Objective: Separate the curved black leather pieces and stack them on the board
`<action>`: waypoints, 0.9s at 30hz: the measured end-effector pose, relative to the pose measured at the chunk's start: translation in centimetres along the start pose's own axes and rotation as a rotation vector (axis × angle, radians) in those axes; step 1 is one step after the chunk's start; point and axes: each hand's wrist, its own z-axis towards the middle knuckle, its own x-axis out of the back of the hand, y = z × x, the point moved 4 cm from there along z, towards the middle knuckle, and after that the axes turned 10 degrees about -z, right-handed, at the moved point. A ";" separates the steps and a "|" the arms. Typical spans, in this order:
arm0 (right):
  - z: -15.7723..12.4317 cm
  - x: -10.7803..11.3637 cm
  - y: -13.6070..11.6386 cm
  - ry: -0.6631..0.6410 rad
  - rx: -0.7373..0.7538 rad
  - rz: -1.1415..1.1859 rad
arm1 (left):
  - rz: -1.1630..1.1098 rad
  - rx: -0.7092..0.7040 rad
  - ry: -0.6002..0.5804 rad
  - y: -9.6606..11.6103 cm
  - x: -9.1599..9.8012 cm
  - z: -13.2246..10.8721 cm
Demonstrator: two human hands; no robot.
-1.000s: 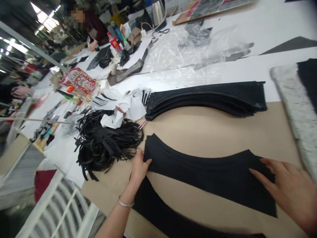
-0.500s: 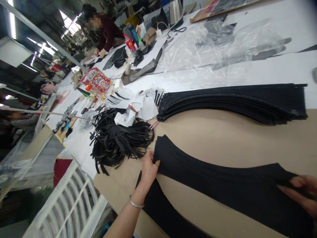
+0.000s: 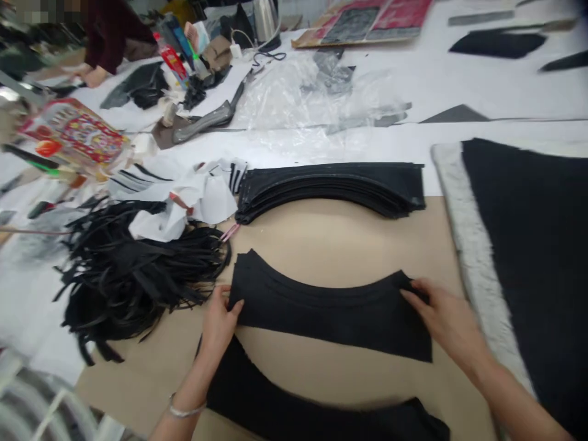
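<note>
A black curved fabric piece (image 3: 331, 312) lies over the brown board in the head view, its concave edge facing away from me. My left hand (image 3: 221, 318) pinches its left end between thumb and fingers. At the upper right corner, my right hand (image 3: 443, 315) grips the same piece, thumb and fingers closed on the edge. Nearer to me is a second black curved piece (image 3: 294, 407), partly cut off by the frame's bottom. Beyond the held piece sits a stack of similar black pieces (image 3: 331, 180).
Left of the stack is a heap of black strips (image 3: 133, 275) with white scraps (image 3: 202, 199) on it. Black fabric with a white fleecy edge (image 3: 542, 257) lies at right. Farther back are clear plastic sheeting (image 3: 298, 98), a kettle (image 3: 265, 21) and a co-worker's sleeve (image 3: 110, 30).
My view has swung to the right, bringing the fleecy-edged fabric and my whole right hand into sight. Both hands remain on the ends of the same fabric piece.
</note>
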 end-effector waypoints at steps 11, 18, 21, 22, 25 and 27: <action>-0.3 0.8 -1.1 -0.100 -0.059 0.074 | 0.318 -0.207 0.127 1.9 0.4 -1.1; -0.3 1.1 -1.2 -0.109 -0.143 0.147 | 0.244 -0.474 0.043 3.9 -2.0 -2.4; -0.3 1.0 -1.1 -0.101 -0.162 0.145 | 0.259 -0.537 0.012 3.9 -2.8 -2.7; -0.2 1.0 -1.1 -0.099 -0.171 0.139 | 0.268 -0.554 0.005 3.8 -3.0 -2.7; -0.3 1.1 -1.1 -0.093 -0.183 0.136 | 0.303 -0.582 -0.005 3.5 -3.4 -3.0; -0.4 1.0 -1.0 -0.099 -0.169 0.136 | 0.336 -0.592 -0.001 3.4 -3.5 -3.3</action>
